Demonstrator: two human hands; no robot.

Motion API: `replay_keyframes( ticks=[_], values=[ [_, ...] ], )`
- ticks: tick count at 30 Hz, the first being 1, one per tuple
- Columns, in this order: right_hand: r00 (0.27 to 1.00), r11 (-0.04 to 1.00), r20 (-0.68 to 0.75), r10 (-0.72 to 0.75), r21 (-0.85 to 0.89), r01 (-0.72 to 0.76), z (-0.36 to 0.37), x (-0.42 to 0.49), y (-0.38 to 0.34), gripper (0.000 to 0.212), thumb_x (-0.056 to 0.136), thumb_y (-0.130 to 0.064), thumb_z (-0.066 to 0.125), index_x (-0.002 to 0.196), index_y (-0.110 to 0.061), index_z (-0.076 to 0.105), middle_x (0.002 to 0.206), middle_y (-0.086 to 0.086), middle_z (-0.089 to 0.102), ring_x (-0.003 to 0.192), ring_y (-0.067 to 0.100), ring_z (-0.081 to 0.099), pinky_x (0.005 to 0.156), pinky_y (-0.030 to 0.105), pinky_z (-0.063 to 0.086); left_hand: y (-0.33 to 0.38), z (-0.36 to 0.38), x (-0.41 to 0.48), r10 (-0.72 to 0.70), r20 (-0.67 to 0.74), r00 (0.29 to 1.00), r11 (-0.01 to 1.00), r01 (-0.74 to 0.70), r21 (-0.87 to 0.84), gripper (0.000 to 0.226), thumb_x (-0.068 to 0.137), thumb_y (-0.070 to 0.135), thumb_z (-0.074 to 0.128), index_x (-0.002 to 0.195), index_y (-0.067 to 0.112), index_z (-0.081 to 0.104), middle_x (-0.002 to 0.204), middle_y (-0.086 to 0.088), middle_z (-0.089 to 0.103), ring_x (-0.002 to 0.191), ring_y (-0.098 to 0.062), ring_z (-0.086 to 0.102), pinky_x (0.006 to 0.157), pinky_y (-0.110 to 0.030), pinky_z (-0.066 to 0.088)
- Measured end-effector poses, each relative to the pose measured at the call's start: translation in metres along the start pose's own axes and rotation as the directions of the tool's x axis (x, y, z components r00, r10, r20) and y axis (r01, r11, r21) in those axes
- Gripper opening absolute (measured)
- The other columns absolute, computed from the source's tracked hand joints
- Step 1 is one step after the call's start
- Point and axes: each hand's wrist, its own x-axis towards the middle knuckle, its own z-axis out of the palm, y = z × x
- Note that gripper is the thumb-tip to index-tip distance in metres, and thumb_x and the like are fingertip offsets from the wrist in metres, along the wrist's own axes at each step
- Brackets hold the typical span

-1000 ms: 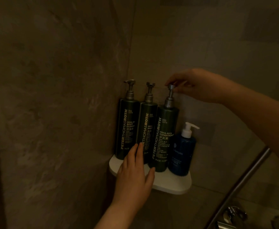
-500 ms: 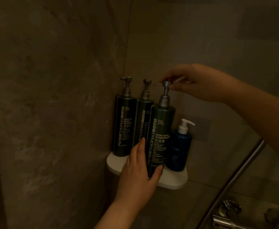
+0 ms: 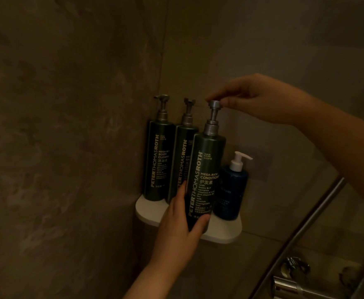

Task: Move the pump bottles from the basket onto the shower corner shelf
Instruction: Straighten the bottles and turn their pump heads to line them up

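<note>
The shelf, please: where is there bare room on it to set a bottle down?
Bare strips only: the front right lip of the shelf before the blue bottle, and its front left edge before the cleanser, beside the left hand gripping the conditioner. The back is crowded with bottles side by side.

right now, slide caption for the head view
Left hand grips the conditioner bottle, right hand pinches its pump, at the corner shelf.

Fig. | mid bottle (image 3: 182,160): label half hidden behind conditioner bottle (image 3: 207,169) | conditioner base & centre of shelf (image 3: 226,231) front edge covered by left hand (image 3: 178,231) | blue bottle (image 3: 232,190), shelf's right edge: label too dim to read | bottles' fine print illegible | chrome fitting (image 3: 291,283): blurred, cut off at btm | both forearms cropped
</note>
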Motion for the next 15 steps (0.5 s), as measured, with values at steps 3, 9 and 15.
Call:
replay_keyframes(
  ticks=[3,9,15],
  values=[
    [1.0,1.0,-0.005,0.006,-0.007,-0.006,-0.001,-0.001,-0.002,0.022,0.092,-0.026,0.054,0.103,-0.043,0.061,0.101,-0.024,0.064,0.092,-0.017,0.056,0.08,0.001,0.038,-0.001,0.002,-0.001,0.0,-0.011,1.0,1.0,0.0,0.005,0.081,0.08,0.054,0.057,0.135,0.061,-0.002,0.144,0.023,0.028,0.127,0.006,0.027,0.102,-0.024,0.029],
    [0.993,0.997,-0.096,0.07,-0.029,-0.073,0.001,0.0,-0.002,0.019,0.085,-0.038,0.061,0.101,-0.032,0.071,0.096,-0.006,0.071,0.092,0.008,0.063,0.089,0.034,0.047,-0.001,0.005,-0.001,-0.002,-0.049,0.999,1.0,0.003,0.026,0.08,0.075,0.062,0.054,0.121,0.074,-0.009,0.128,0.033,0.024,0.12,0.01,0.026,0.097,-0.022,0.03],
    [0.981,0.986,-0.153,0.121,-0.097,-0.136,-0.002,0.009,0.001,0.031,0.077,-0.051,0.065,0.085,-0.023,0.075,0.068,0.007,0.066,0.046,0.001,0.045,0.046,0.017,0.035,-0.002,0.007,-0.001,-0.001,-0.064,0.998,0.999,0.003,0.038,0.08,0.073,0.066,0.051,0.122,0.072,-0.011,0.136,0.027,0.026,0.122,0.007,0.026,0.1,-0.025,0.03]
  ],
)
